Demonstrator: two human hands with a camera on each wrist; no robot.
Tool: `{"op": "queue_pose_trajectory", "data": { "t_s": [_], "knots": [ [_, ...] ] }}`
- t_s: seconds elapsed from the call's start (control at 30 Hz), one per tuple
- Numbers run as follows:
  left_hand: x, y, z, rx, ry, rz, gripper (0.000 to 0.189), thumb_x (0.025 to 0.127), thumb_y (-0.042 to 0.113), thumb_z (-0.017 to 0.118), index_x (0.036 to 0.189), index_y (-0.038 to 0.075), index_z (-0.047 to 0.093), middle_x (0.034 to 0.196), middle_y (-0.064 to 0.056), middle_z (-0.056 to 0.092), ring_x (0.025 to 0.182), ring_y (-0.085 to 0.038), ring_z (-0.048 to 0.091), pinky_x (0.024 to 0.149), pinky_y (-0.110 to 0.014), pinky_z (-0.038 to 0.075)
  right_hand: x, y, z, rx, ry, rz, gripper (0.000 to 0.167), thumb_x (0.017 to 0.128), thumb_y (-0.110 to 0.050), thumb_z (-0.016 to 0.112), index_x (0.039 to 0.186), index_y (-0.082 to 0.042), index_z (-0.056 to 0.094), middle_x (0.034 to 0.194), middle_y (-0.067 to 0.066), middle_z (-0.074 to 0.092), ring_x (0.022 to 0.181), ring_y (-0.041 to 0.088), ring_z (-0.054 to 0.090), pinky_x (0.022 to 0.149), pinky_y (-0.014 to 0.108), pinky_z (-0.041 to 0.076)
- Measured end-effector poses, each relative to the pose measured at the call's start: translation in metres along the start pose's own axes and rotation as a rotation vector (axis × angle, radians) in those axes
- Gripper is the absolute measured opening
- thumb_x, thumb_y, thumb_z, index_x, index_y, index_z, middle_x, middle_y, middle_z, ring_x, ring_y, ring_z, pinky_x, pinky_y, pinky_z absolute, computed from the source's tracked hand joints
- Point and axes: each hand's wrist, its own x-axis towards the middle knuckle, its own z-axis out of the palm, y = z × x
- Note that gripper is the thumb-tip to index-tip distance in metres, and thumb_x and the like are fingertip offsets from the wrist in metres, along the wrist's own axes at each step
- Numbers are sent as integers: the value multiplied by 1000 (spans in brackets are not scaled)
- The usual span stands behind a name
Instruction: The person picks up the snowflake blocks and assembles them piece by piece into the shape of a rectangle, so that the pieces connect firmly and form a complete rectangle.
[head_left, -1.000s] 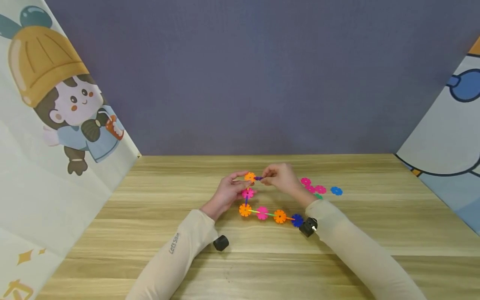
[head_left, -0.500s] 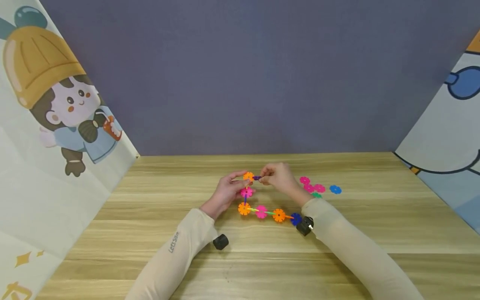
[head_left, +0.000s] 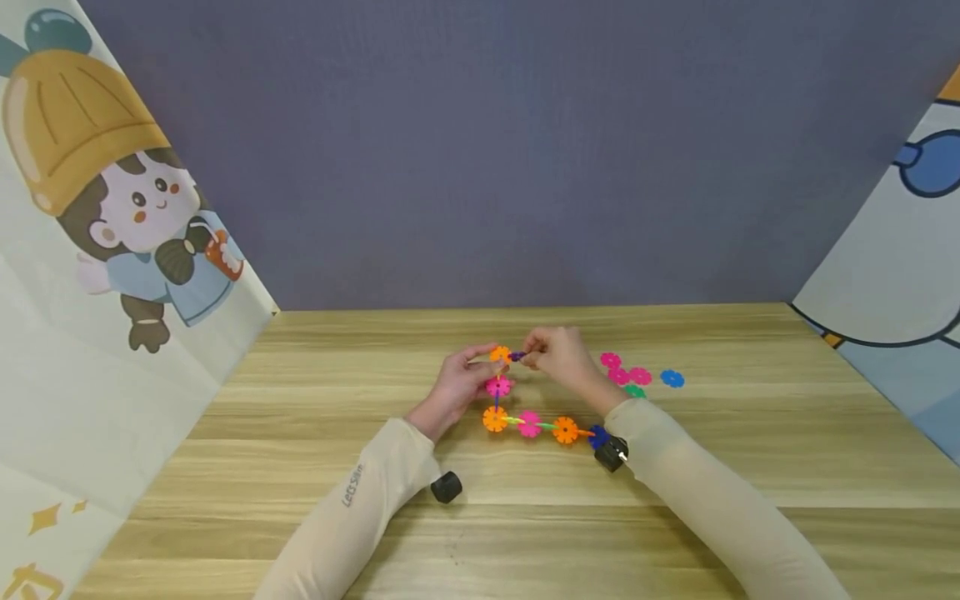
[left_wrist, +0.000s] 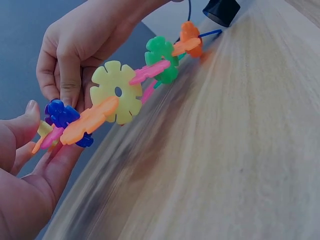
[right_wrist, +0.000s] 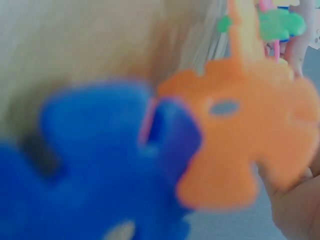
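A chain of flower-shaped plastic discs bends in an L below my hands in the head view, with a pink disc (head_left: 498,386) on its upright arm and an orange disc (head_left: 566,430) along its lower arm. At the top, my left hand (head_left: 459,382) holds the chain by an orange disc (head_left: 500,355) between thumb and fingers. My right hand (head_left: 558,354) pinches a purple disc (head_left: 517,357) against that disc's right side; whether their slots interlock cannot be seen. In the right wrist view a blurred blue disc (right_wrist: 100,145) covers much of the right hand's work.
Right of the right hand lie loose discs: several pink ones (head_left: 640,377), a green one (head_left: 634,392) partly behind the forearm, and a blue one (head_left: 672,378). The wooden table (head_left: 360,350) meets a grey-blue panel (head_left: 525,167) at the back.
Both hands stay nearly in place with the purple disc held at the orange one. The chain's lower arm has shifted very slightly right.
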Motion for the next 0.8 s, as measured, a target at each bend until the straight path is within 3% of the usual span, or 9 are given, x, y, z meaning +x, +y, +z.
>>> {"op": "queue_pose_trajectory", "data": {
  "t_s": [0.17, 0.37, 0.5, 0.63, 0.8],
  "knots": [
    [0, -1, 2, -1, 7, 12, 43, 97, -7, 57, 140, -6, 49, 111, -30, 66, 71, -18, 72, 70, -32, 62, 0, -1, 1, -11, -6, 8, 9, 82, 3, 77, 79, 1, 69, 69, 6, 69, 58, 14, 63, 49, 24, 52],
    [-1, 0, 3, 9, 4, 14, 44, 97, -6, 59, 140, -6, 49, 110, -28, 68, 69, -14, 71, 70, -31, 62, 2, -4, 1, -8, -36, 4, 7, 82, 6, 74, 82, 2, 68, 70, 7, 69, 59, 15, 64, 51, 25, 53],
    [-1, 2, 0, 10, -17, 15, 47, 97, -4, 60, 142, -6, 47, 110, -28, 67, 70, -16, 72, 67, -28, 61, 1, -6, 0, 55, -69, 45, 6, 83, 6, 73, 83, 2, 69, 71, 6, 68, 62, 20, 66, 55, 29, 57],
    [-1, 2, -3, -4, -40, 14, 46, 97, -3, 60, 141, -6, 47, 100, -19, 72, 68, -16, 72, 63, -26, 61, -1, -7, -2, 130, -96, 66, 6, 85, 7, 73, 85, 2, 68, 73, 6, 67, 67, 24, 69, 63, 37, 62],
    [1, 1, -3, -24, -29, 16, 47, 96, 0, 63, 141, -3, 49, 95, -9, 73, 65, -13, 69, 63, -25, 60, -1, -5, -5, 191, -104, 21, 8, 85, 9, 71, 88, 3, 66, 77, 10, 67, 72, 29, 70, 66, 36, 62]
  ]
}}
